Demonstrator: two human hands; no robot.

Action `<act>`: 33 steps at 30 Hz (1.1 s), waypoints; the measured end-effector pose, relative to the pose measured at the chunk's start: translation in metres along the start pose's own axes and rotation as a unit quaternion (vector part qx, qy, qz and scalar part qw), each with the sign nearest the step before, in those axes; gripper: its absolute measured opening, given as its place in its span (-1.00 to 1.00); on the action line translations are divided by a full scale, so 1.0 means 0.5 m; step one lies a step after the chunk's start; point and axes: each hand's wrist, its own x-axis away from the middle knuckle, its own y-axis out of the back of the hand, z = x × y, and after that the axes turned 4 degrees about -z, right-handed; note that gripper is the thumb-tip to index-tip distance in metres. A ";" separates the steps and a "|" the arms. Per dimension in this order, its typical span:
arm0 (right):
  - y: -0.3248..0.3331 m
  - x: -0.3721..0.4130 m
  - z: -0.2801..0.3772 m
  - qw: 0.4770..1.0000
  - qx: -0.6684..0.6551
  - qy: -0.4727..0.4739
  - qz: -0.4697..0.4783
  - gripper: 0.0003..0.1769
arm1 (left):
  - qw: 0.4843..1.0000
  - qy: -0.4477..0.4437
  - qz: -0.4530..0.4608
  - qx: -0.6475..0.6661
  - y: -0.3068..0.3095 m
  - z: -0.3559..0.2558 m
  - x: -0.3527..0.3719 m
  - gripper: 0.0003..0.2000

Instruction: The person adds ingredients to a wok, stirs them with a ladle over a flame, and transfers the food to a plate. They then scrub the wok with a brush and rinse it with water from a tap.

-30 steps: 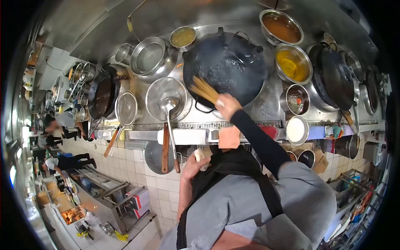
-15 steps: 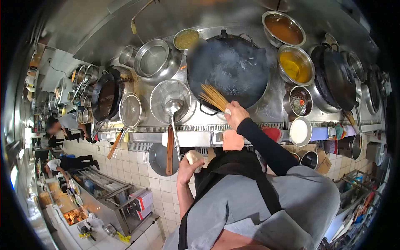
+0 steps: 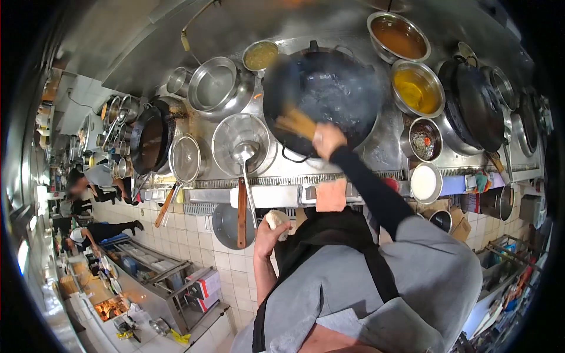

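Note:
My right hand (image 3: 328, 141) is closed around the handle of a bamboo wok brush (image 3: 296, 122), its bristles blurred by motion over the near left side of a large black wok (image 3: 353, 88). Steam and shiny wet patches show inside the wok. Low in front of my body, my left hand (image 3: 266, 240) grips a crumpled off-white cloth (image 3: 275, 220). Just left of that hand, a ladle (image 3: 244, 152) and a wooden-handled strainer (image 3: 222, 138) rest at the counter edge, handles pointing toward me.
Bowls of amber liquid (image 3: 399, 38) and yellow oil (image 3: 419, 88) stand right of the wok. Another wok (image 3: 479, 112) sits beyond them. A steel basin (image 3: 212, 85) and a second strainer (image 3: 185, 157) lie left. An orange cloth (image 3: 331, 195) hangs at the counter front. Other people work far left.
My right hand has moved slightly up and left with the brush, which now blurs over the wok. Steam in the wok has thinned and the surface looks wetter. My left hand has barely shifted.

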 end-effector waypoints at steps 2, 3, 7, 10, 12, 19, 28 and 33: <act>-0.002 -0.151 -0.044 0.995 -0.044 0.001 -0.093 -0.71 | 1.000 0.003 0.027 0.001 -0.001 0.004 -0.015 -0.62; -0.012 -0.192 -0.034 0.971 -0.104 0.006 -0.216 -0.71 | 0.999 -0.002 0.037 -0.026 -0.006 0.003 -0.020 -0.63; -0.060 -0.107 0.026 0.983 -0.096 0.048 -0.146 -0.74 | 0.996 -0.011 0.045 -0.080 -0.024 -0.029 -0.015 -0.57; -0.009 0.098 0.026 0.992 -0.117 0.052 -0.021 -0.69 | 0.999 -0.018 0.031 -0.011 -0.006 -0.005 -0.019 -0.59; 0.046 0.136 0.009 0.998 0.008 -0.044 0.054 -0.62 | 1.000 -0.017 0.007 -0.005 0.005 -0.016 -0.017 -0.60; -0.041 -0.182 -0.019 0.986 0.000 -0.001 -0.166 -0.73 | 0.997 -0.018 0.066 -0.048 0.003 -0.012 -0.034 -0.59; 0.076 0.049 -0.010 0.999 0.054 0.007 0.004 -0.67 | 1.000 -0.011 0.004 0.000 0.047 0.019 -0.002 -0.59; -0.055 -0.168 -0.002 0.977 -0.058 0.009 -0.204 -0.70 | 0.996 -0.019 0.061 -0.063 0.005 -0.018 -0.025 -0.60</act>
